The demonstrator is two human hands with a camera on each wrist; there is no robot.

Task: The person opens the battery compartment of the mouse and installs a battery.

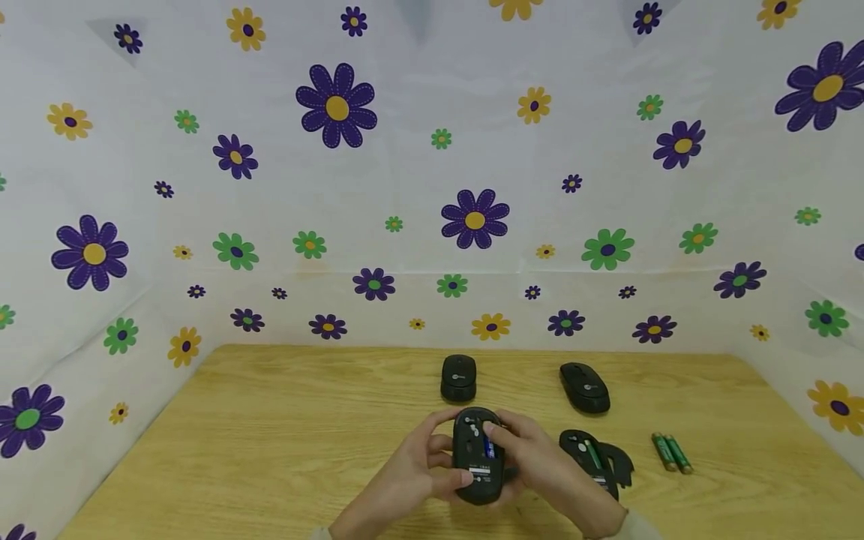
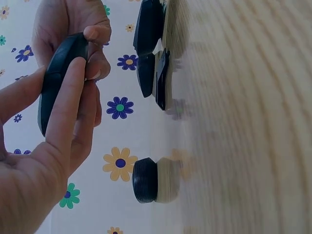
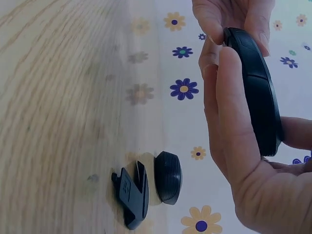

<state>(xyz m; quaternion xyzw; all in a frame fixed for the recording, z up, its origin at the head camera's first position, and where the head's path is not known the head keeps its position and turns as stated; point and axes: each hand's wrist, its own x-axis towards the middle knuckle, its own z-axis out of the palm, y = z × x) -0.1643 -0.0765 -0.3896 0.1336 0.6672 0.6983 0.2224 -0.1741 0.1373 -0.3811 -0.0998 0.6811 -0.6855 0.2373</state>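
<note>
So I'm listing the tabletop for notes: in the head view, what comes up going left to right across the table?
Left hand → held mouse → right hand → opened mouse → two batteries. The two far mice overlap these in the order.

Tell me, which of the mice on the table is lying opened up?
The mouse at front right, beside the two green batteries: it lies underside up, a green battery showing. The two behind lie closed.
</note>
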